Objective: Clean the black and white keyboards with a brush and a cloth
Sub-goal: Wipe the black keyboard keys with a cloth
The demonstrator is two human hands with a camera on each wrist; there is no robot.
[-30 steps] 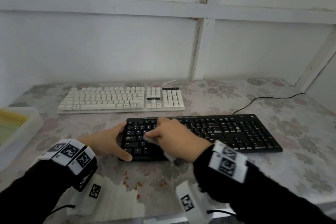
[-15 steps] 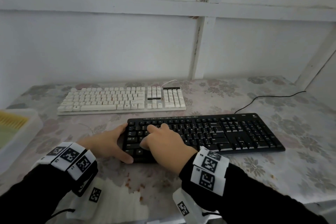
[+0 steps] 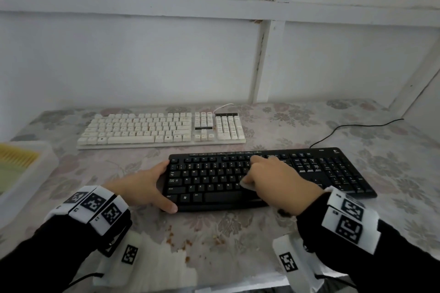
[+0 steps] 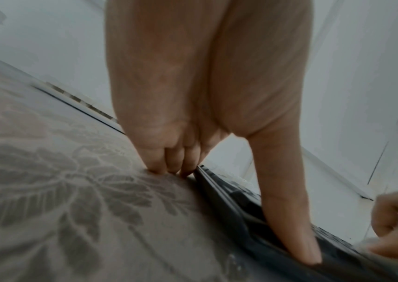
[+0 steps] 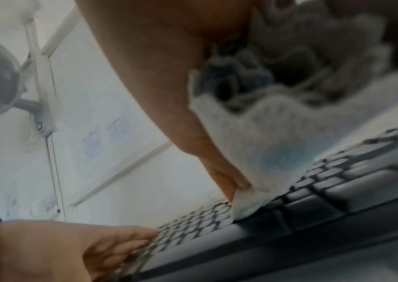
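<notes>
The black keyboard (image 3: pixel 214 183) lies near the front of the floral tablecloth, with the white keyboard (image 3: pixel 142 128) behind it to the left. My left hand (image 3: pixel 164 185) grips the black keyboard's left end. Its thumb (image 4: pixel 289 209) lies on the front edge and its curled fingers (image 4: pixel 168 164) sit at the far corner. My right hand (image 3: pixel 273 173) bunches a white cloth (image 5: pixel 265 152) and presses it onto the keys near the middle of the black keyboard (image 5: pixel 313 200). A corner of the cloth (image 3: pixel 247 184) shows under the palm. No brush is clearly visible.
A white plastic tray (image 3: pixel 35 178) holding something yellow-green stands at the left table edge. Brown crumbs (image 3: pixel 181 242) are scattered on the tablecloth in front of the black keyboard. A black cable (image 3: pixel 345 131) runs back right. A white wall is close behind.
My right hand has slid the cloth rightward, from the left keys to the middle of the black keyboard. The left hand has kept its hold on the left end.
</notes>
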